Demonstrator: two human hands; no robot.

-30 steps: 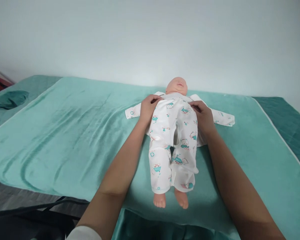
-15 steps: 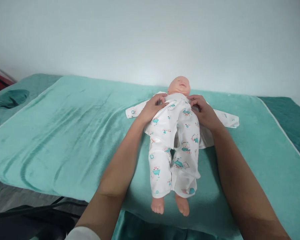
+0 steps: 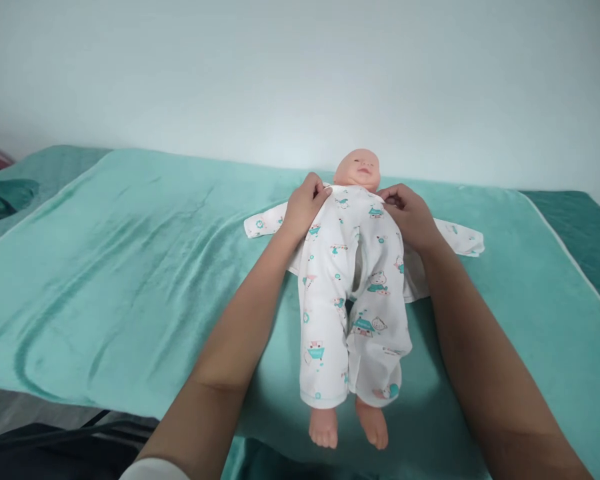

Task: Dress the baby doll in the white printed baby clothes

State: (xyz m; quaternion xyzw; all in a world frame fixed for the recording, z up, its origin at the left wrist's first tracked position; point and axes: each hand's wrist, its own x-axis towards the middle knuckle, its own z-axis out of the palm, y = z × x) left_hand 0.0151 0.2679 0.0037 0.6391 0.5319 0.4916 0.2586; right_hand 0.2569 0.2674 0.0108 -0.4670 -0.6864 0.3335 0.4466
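A baby doll (image 3: 359, 165) lies on its back on a teal blanket (image 3: 130, 267), head toward the wall, bare feet toward me. It wears white printed pants (image 3: 353, 300), and a white printed top (image 3: 460, 237) is spread under it with sleeves out to both sides. My left hand (image 3: 303, 203) pinches the left upper edge of the pants beside the doll's chest. At the right upper edge, my right hand (image 3: 410, 213) has its fingers closed on the pants too. Both forearms reach in from the bottom.
The blanket covers a padded table against a pale wall. A darker green cover (image 3: 575, 240) shows at the right edge and another at the far left (image 3: 5, 197). Dark cables and floor lie at the bottom left (image 3: 55, 440).
Both hands have slid toward the doll's head, drawing the top edge of the pants from the belly up to the chest. The pants now cover more of the torso.
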